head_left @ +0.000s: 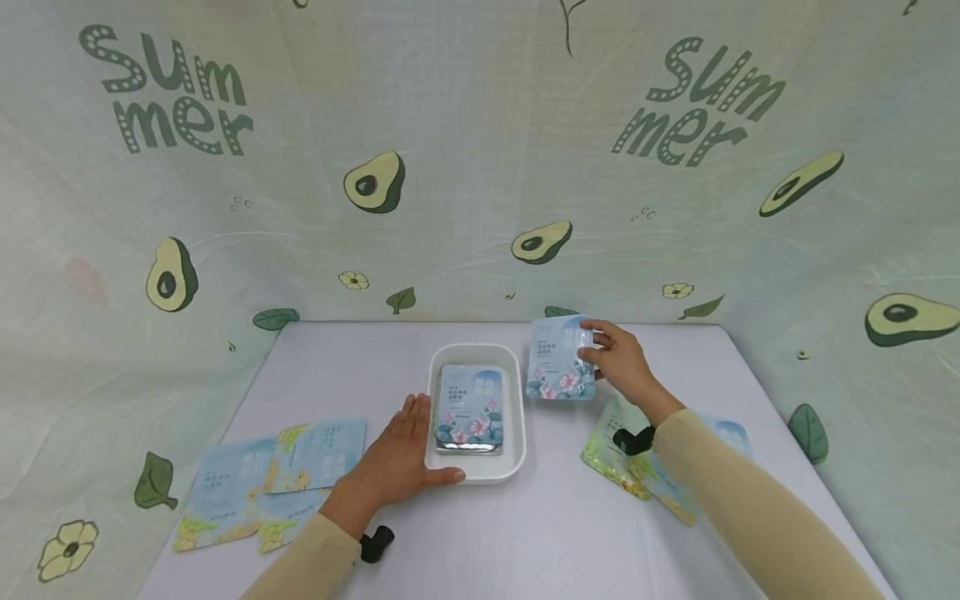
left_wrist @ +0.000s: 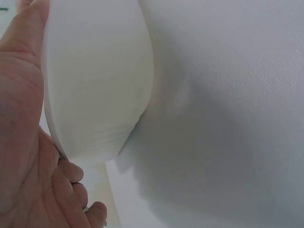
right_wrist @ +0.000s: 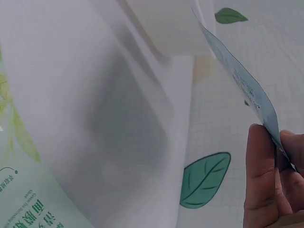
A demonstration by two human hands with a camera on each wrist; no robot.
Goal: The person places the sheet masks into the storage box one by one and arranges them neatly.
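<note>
My right hand (head_left: 622, 367) pinches a blue sheet-mask packet (head_left: 553, 358) by its right edge, just right of the white tray (head_left: 517, 458). In the right wrist view this packet (right_wrist: 242, 80) is seen nearly edge-on between thumb and fingers. Inside the tray lies a small pile of mask packets, a blue one with pink flowers (head_left: 468, 408) on top. My left hand (head_left: 401, 454) rests against the tray's near left corner, fingers straight along its left side and thumb on the front rim. The left wrist view shows the tray's outer wall (left_wrist: 99, 80) beside that palm.
On the left, several light-blue packets (head_left: 232, 492) overlap on the white table (head_left: 480, 550). Green (head_left: 615, 442) and blue packets (head_left: 727, 433) lie at the right, partly under my right forearm. A printed cloth (head_left: 465, 100) hangs behind the table's back edge.
</note>
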